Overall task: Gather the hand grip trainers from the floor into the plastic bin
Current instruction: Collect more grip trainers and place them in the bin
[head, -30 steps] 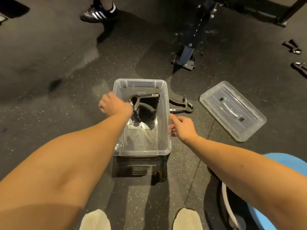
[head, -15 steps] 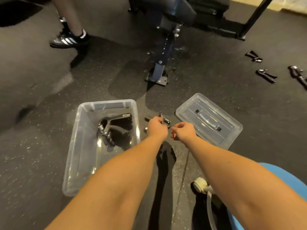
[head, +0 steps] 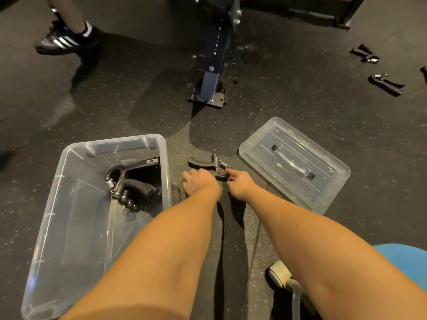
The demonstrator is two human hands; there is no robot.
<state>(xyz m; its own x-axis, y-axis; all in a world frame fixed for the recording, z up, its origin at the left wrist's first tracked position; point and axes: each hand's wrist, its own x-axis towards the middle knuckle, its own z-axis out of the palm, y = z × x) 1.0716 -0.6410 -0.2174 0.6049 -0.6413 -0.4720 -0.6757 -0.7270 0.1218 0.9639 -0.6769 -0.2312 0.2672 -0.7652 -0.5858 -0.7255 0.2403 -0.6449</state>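
GYM FLOOR [head: 300, 100]: We reach for a trainer [head: 206, 163] lying between the bin [head: 115, 141] and its lid [head: 293, 162], just beside the bin's right wall. Our right hand [head: 238, 184] pinches the trainer's spring end. Our left hand [head: 199, 181] lies over the near handle, and we cannot tell whether its hidden fingers grip. One binned trainer [head: 129, 181] already rests toward the bin's far right corner. We judge the job to be in its early stages. This trainer is not yet lifted, and at least two far trainers [head: 385, 83] wait well apart near the floor's right edge, with perhaps a third cut off by the frame. The steel post [head: 216, 42] carries the numerals 6, 7, 8, 9. A bystander's shoe [head: 57, 42] shows three white stripes and no readable name.
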